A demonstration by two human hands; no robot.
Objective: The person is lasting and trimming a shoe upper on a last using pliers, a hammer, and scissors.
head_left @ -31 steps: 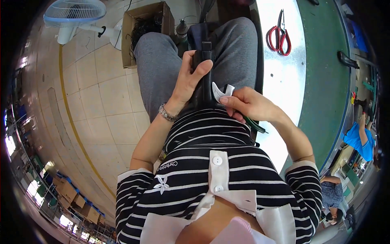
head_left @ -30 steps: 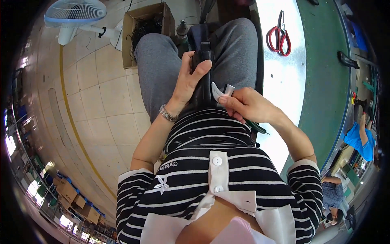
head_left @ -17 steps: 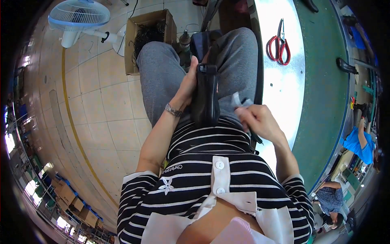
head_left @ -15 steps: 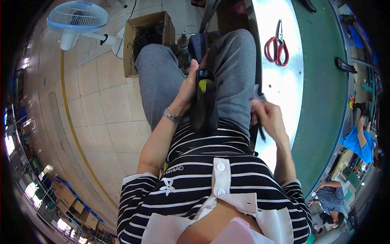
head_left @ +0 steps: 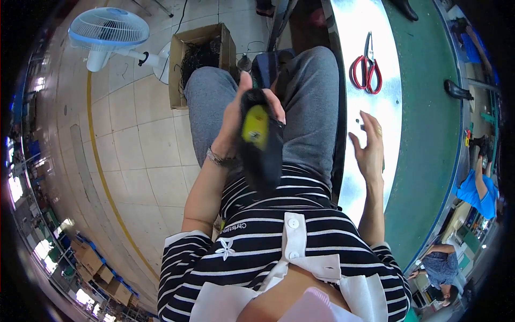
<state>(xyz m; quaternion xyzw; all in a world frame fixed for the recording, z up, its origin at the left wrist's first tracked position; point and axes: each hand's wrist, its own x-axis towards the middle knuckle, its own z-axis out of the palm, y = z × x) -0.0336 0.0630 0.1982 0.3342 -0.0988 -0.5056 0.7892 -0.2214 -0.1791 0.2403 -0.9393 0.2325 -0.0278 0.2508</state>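
A black shoe (head_left: 262, 161) with a yellow-green insole hangs above my lap, its opening facing up. My left hand (head_left: 233, 121) is closed around its upper end, thumb on one side and fingers on the other. Over the shiny metal work surface (head_left: 366, 19) to my right, my right hand (head_left: 369, 150) is held with thumb and fingers apart, and no object shows in it. Beyond that hand on the same surface lies a pair of scissors (head_left: 369, 58) with red handles, blades pointing away from me.
By my left knee stands a cardboard box (head_left: 229, 48) holding dark stringy scraps. A white and blue fan (head_left: 109, 29) stands at the far left. On the green belt (head_left: 424, 107) to the right are dark shoes (head_left: 457, 89). Two people (head_left: 440, 268) sit farther right.
My right hand has left the dark thing it held by my thigh and moved out over the metal surface, fingers spread. The shoe has turned, showing more of its insole.
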